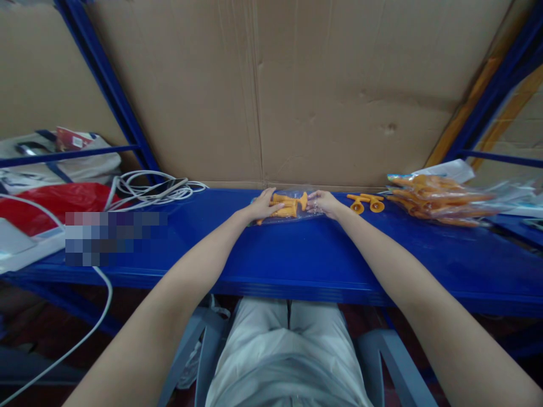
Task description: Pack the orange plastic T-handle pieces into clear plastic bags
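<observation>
A clear plastic bag (pixel 302 213) lies on the blue shelf top, with several orange plastic pieces (pixel 288 210) inside it. My left hand (pixel 262 207) is closed on the bag's left end, its thumb over the orange pieces. At the opposite end, my right hand (pixel 323 203) pinches the clear plastic beside the T-shaped end of an orange piece. Two loose orange pieces (pixel 375 204) with round cup-like ends rest just to the right of my right hand.
Filled clear bags of orange pieces (pixel 439 198) are piled at the right. Coiled white cables (pixel 156 189), a red bag (pixel 80 200) and a cloth bag (pixel 89 167) are at the left. Cardboard (pixel 314 96) stands behind, between blue posts (pixel 106 85).
</observation>
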